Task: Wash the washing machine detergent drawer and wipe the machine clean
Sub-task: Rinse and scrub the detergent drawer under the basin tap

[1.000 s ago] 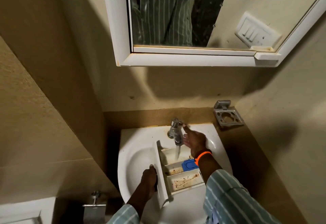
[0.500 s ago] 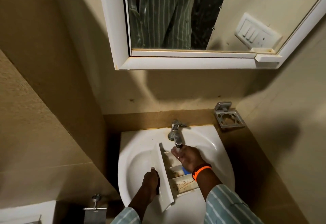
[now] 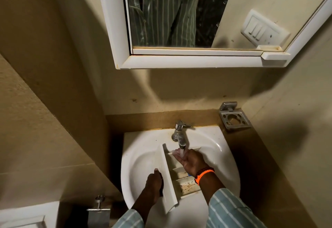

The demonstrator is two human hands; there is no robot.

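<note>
A white detergent drawer (image 3: 169,177) lies in the white sink (image 3: 138,163), its front panel on the left and its brown-stained compartments facing up. My left hand (image 3: 154,181) grips the front panel from the left side. My right hand (image 3: 190,159), with an orange wristband, rests inside the drawer's far compartments, fingers spread under the stream of water from the chrome tap (image 3: 179,134). The right hand covers most of the blue insert.
A white-framed mirror cabinet (image 3: 179,60) hangs above the sink. A metal soap holder (image 3: 233,118) is fixed on the wall to the right. A metal fixture (image 3: 98,209) stands at lower left, beside a white surface (image 3: 23,217).
My right hand left the tap handle and came down into the drawer under the running water. The left hand stayed on the front panel, and the drawer's far end shifted slightly.
</note>
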